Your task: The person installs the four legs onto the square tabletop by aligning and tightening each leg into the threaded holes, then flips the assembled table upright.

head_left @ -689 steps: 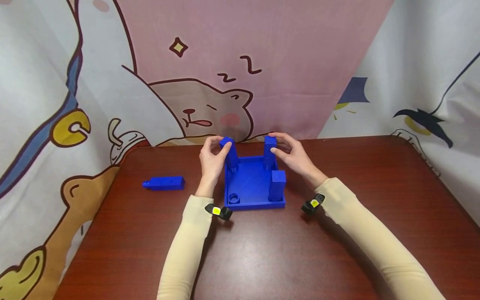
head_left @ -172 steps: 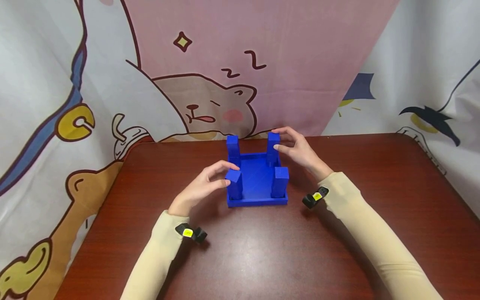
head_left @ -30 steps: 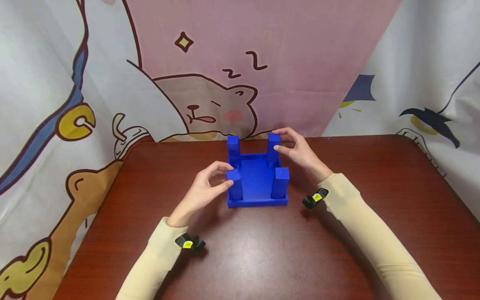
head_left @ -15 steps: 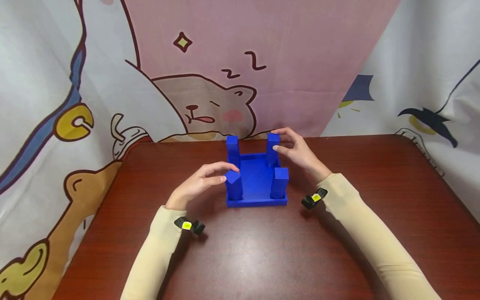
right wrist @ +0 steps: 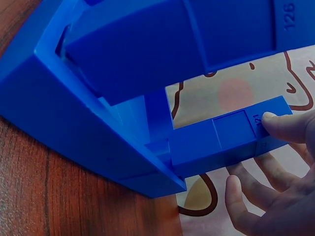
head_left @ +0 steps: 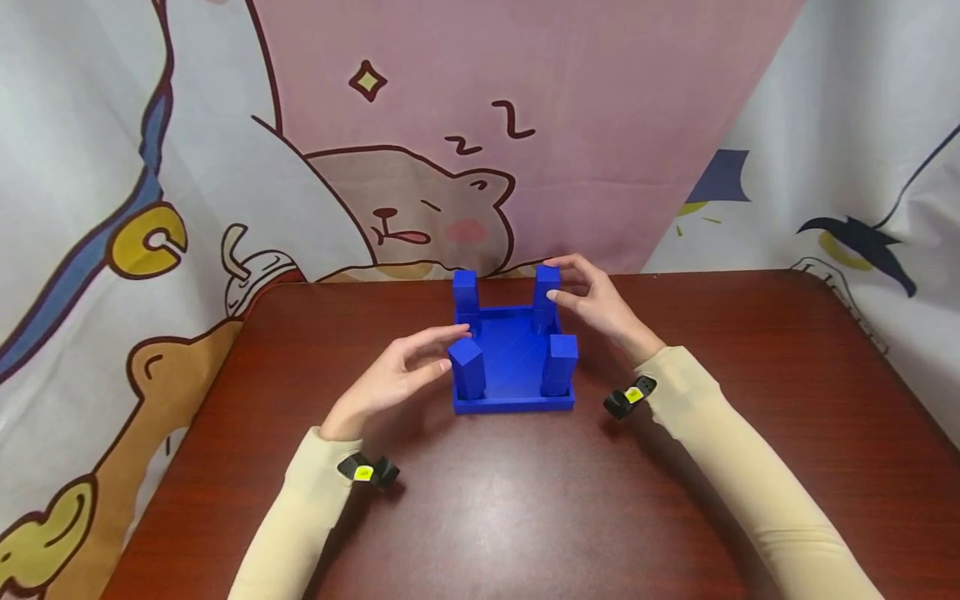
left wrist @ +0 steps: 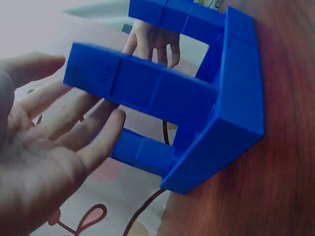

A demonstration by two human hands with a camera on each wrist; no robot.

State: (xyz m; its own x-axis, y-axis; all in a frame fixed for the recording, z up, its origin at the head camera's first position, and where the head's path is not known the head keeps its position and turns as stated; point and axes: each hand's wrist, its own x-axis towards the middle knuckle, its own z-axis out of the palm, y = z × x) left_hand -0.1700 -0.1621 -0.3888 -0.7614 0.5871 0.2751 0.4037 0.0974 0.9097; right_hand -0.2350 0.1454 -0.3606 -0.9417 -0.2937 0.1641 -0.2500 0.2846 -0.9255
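Observation:
A shallow square blue tray (head_left: pixel 516 405) sits on the table with an upright square blue leg at each corner. My left hand (head_left: pixel 382 379) is at the front-left leg (head_left: pixel 468 375), fingers extended behind its top and thumb tip beside it. In the left wrist view that hand's fingers (left wrist: pixel 74 123) are loosely spread around the leg's free end. The front-left leg is turned askew to the tray's sides. My right hand (head_left: pixel 600 304) holds the top of the back-right leg (head_left: pixel 546 300) between thumb and fingers. The right wrist view shows the thumb pressed on this leg (right wrist: pixel 211 142) near raised digits.
The back-left leg (head_left: pixel 467 296) and front-right leg (head_left: pixel 559 367) stand untouched. A dark red wooden table (head_left: pixel 480 517) carries the tray near its far edge. Behind hangs a cartoon-printed curtain (head_left: pixel 585 125).
The leg lying at the left 23 seconds ago now stands at the front-left corner. My left hand shifted from the back-left leg to it. Lately its fingers straightened and the leg turned; the right hand stayed.

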